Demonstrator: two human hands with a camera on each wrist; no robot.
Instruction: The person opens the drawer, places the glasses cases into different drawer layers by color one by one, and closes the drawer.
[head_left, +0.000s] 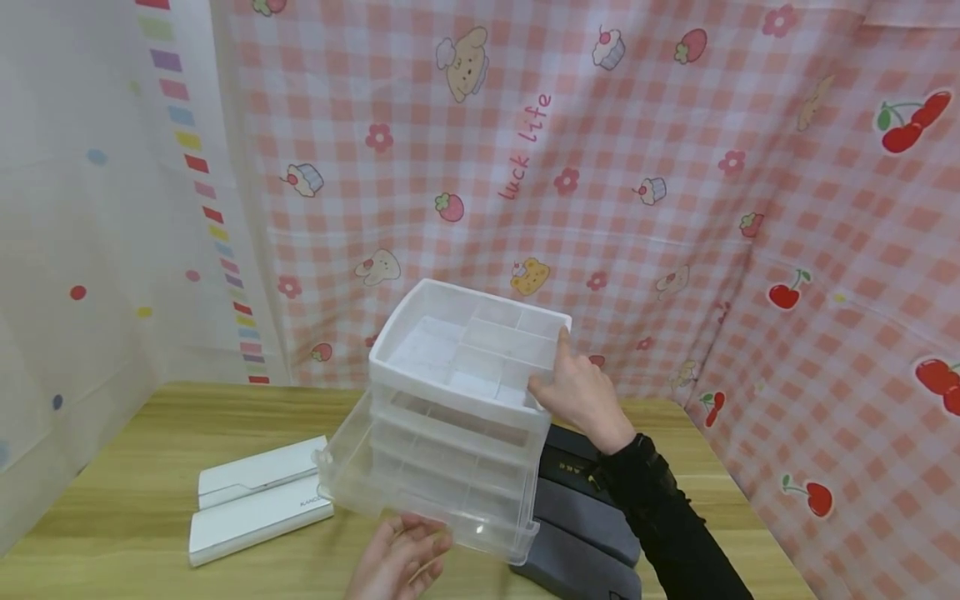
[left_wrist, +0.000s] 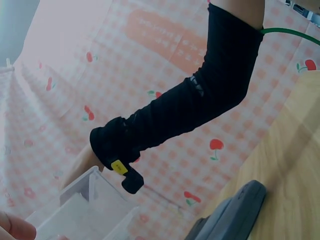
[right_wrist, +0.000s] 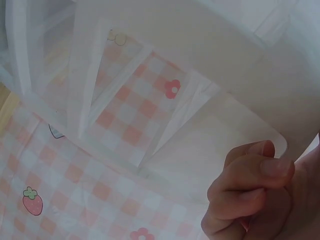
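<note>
A white translucent plastic storage box (head_left: 465, 400) stands tilted in the middle of the head view, its top tray divided into compartments. Clear plastic panels (head_left: 348, 458) flare out around its lower part. With curled fingers my right hand (head_left: 581, 396) grips the upper right corner, the index finger stretched along the rim; the right wrist view shows the hand (right_wrist: 250, 192) at the box's wall (right_wrist: 260, 120). My left hand (head_left: 401, 557) is at the lower front edge, fingers loosely curled; whether it bears weight is unclear. The left wrist view shows only its fingertips (left_wrist: 19, 227) near the box (left_wrist: 100, 210).
Two white oblong cases (head_left: 258, 512) lie on the wooden table (head_left: 127, 517) to the left. On the right lie grey cases (head_left: 577, 558) and a black case (head_left: 566, 462), partly hidden by the box. A checked cloth (head_left: 337, 108) hangs behind and along the right side.
</note>
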